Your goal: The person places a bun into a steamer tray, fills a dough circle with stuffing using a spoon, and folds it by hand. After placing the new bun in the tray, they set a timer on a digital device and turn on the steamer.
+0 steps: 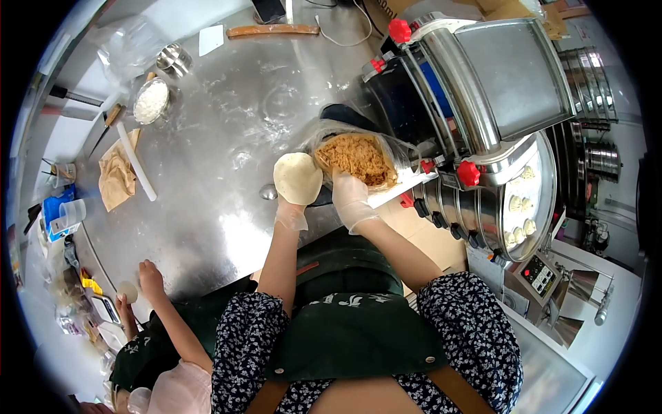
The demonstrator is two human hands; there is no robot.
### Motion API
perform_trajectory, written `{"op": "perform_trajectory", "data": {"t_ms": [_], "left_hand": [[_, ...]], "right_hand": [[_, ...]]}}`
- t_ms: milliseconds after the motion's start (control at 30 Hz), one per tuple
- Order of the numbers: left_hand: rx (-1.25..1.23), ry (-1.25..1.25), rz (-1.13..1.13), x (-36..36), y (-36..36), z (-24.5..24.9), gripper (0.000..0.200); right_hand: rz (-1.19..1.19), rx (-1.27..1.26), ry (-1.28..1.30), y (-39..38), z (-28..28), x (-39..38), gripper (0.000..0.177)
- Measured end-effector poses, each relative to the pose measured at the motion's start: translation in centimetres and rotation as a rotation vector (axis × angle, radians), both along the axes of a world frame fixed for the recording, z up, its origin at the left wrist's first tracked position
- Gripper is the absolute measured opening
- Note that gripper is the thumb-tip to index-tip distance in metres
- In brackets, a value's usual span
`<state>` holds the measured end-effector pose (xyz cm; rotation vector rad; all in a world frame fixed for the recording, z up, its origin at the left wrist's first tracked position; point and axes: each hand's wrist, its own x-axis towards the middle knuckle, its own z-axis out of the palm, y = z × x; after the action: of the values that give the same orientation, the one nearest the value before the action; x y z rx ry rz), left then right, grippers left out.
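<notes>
A round, flat dough wrapper [297,178] lies across the palm and fingers of my left hand [292,215], which wears a clear plastic glove and holds it from below. Beside it, an open plastic bag [408,160] contains a mound of brown, crumbly minced filling [356,157]. My right hand [351,199], gloved as well, is at the near edge of the filling, its fingers together and pressed into it; the fingertips are partly hidden.
A dough machine with steel rollers [476,90] stands at the right, beside a steamer [493,214] with several buns. A bowl of flour [151,101], a knife [109,124] and brown paper [118,171] lie left. A co-worker's hands [150,279] hold another wrapper at lower left.
</notes>
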<state>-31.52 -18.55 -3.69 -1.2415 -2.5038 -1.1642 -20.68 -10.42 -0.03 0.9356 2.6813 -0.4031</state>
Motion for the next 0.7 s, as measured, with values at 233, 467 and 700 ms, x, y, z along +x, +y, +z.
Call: {"op": "perform_trajectory", "data": {"t_ms": [233,467,700], "left_hand": [[-0.041,-0.012,0.015,0.0,-0.4,1.4,0.015],[0.082,-0.081,-0.039,0.3,-1.2,-0.7,0.007],[0.026,0.095,-0.038,1.3,-1.9,-0.7,0.002]], "right_hand": [[-0.039,-0.605,-0.058,6.5,-2.8,-0.1,0.019],[0.238,-0.043,0.317,5.1,-1.5,5.0,0.025],[0.112,0.119,0.024,-0.6,-3.5,3.9,0.033]]}}
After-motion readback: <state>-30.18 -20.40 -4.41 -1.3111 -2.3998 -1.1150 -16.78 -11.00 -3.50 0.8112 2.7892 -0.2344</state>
